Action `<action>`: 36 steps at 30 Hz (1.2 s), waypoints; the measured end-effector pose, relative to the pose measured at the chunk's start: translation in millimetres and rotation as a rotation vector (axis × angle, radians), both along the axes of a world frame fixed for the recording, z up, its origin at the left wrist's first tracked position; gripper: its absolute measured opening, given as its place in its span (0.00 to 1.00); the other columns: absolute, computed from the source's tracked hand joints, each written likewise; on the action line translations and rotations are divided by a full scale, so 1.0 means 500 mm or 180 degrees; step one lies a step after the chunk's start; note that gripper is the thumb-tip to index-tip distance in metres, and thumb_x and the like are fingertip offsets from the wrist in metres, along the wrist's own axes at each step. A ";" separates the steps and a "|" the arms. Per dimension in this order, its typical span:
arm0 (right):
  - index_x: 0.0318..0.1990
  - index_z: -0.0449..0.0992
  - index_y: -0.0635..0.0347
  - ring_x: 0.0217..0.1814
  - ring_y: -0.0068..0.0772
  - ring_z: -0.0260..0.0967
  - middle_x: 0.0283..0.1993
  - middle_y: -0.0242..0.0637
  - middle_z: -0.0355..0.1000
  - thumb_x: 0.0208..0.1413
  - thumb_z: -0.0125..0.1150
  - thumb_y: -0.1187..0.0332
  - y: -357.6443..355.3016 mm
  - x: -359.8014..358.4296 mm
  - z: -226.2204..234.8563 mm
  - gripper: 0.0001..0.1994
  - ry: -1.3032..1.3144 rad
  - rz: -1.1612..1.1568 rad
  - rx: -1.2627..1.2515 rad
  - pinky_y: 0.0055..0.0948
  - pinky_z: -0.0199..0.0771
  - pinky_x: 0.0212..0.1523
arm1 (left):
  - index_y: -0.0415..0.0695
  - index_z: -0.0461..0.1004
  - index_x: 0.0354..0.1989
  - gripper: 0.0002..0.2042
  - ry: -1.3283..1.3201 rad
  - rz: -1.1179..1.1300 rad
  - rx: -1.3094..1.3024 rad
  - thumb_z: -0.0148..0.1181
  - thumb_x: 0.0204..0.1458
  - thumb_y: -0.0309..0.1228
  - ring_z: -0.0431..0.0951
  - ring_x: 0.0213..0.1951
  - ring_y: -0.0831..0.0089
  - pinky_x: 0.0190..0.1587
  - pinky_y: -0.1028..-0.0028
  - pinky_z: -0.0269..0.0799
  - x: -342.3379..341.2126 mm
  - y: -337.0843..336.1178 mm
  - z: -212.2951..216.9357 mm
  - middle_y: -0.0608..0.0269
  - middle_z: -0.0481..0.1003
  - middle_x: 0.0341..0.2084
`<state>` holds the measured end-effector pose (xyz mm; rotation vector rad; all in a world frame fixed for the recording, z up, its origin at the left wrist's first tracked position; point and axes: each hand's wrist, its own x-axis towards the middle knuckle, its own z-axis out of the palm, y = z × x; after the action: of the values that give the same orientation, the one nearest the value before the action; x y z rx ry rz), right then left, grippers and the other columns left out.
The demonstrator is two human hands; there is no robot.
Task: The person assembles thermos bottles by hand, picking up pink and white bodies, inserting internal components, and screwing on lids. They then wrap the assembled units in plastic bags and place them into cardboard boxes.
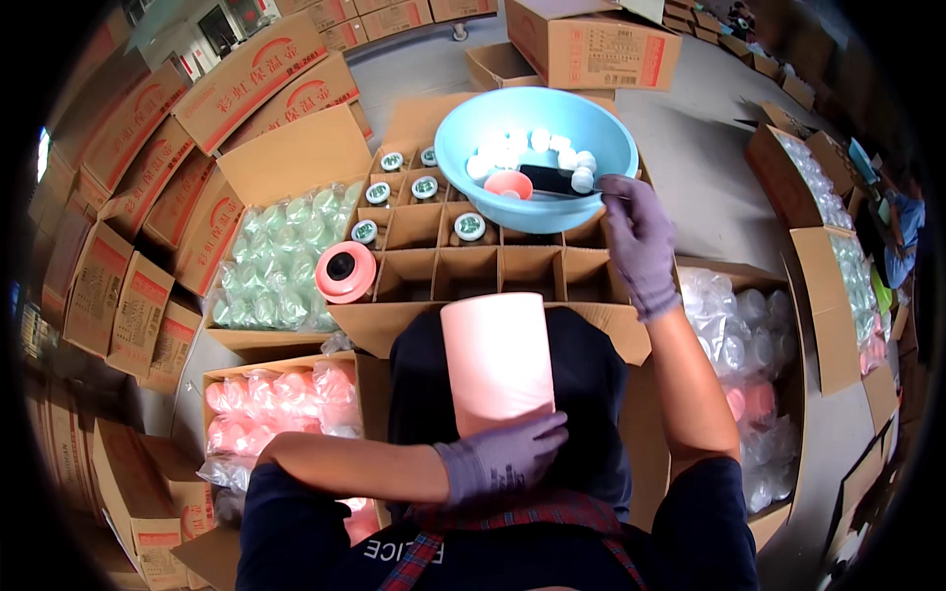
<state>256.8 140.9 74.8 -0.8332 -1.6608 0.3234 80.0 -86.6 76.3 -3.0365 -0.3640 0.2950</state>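
Note:
My left hand, in a grey-purple glove, is wrapped round the lower end of a pale pink cylinder. The cylinder rests against my lap, tilted up toward the carton. At the right rim of a light blue basin, my right hand, gloved alike, has its fingers pinched together; what they grip is too small to make out. Small white caps, a pink cup-like piece and a dark flat object lie in the basin. A pink lid-like part with a black centre sits at the carton's near left corner.
The basin stands on a divided carton, whose left cells hold several bottles with green-and-white tops. Open boxes of bagged green parts, pink parts and clear parts surround me. Stacked cartons line the left; another person is far right.

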 end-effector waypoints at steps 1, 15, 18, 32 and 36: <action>0.46 0.78 0.61 0.38 0.43 0.77 0.39 0.45 0.78 0.60 0.60 0.77 0.045 0.006 -0.010 0.07 -0.0318 -0.0017 -0.0190 0.34 0.75 0.40 | 0.49 0.74 0.49 0.15 -0.0278 -0.0230 -0.0169 0.54 0.53 0.32 0.69 0.65 0.63 0.69 0.50 0.60 0.012 0.000 -0.067 0.60 0.71 0.59; 0.44 0.80 0.63 0.40 0.45 0.77 0.39 0.45 0.78 0.57 0.58 0.77 0.021 0.126 -0.173 0.09 -0.0911 -0.0621 -0.0793 0.38 0.76 0.43 | 0.48 0.71 0.18 0.15 -0.3179 0.2422 -0.0959 0.73 0.45 0.36 0.72 0.19 0.60 0.24 0.64 0.64 -0.079 0.156 -0.080 0.62 0.69 0.14; 0.46 0.80 0.62 0.42 0.48 0.76 0.40 0.46 0.77 0.55 0.62 0.73 -0.001 0.038 -0.151 0.11 -0.1586 0.0528 -0.0849 0.41 0.76 0.46 | 0.49 0.67 0.14 0.18 -0.3518 0.2412 -0.0755 0.74 0.42 0.35 0.70 0.16 0.60 0.20 0.64 0.62 -0.060 0.164 -0.082 0.63 0.66 0.11; 0.38 0.75 0.60 0.36 0.49 0.71 0.32 0.44 0.72 0.56 0.63 0.71 0.106 -0.146 -0.218 0.05 -0.1242 -0.0234 -0.0483 0.44 0.70 0.39 | 0.43 0.81 0.38 0.15 -0.4154 0.2146 -0.0890 0.74 0.39 0.30 0.78 0.23 0.63 0.27 0.67 0.74 -0.103 0.155 -0.124 0.63 0.76 0.22; 0.57 0.73 0.59 0.54 0.52 0.73 0.56 0.49 0.70 0.52 0.69 0.63 0.164 -0.310 -0.230 0.25 -0.2216 0.0540 -0.0297 0.41 0.71 0.59 | 0.40 0.79 0.47 0.19 -0.4754 0.1931 -0.1225 0.72 0.44 0.27 0.81 0.35 0.57 0.42 0.60 0.78 -0.105 0.160 -0.140 0.57 0.80 0.33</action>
<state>101.6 223.1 -40.1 -0.9373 -2.3878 0.2394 27.4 -6.4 6.4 -2.6569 -1.3303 -2.1153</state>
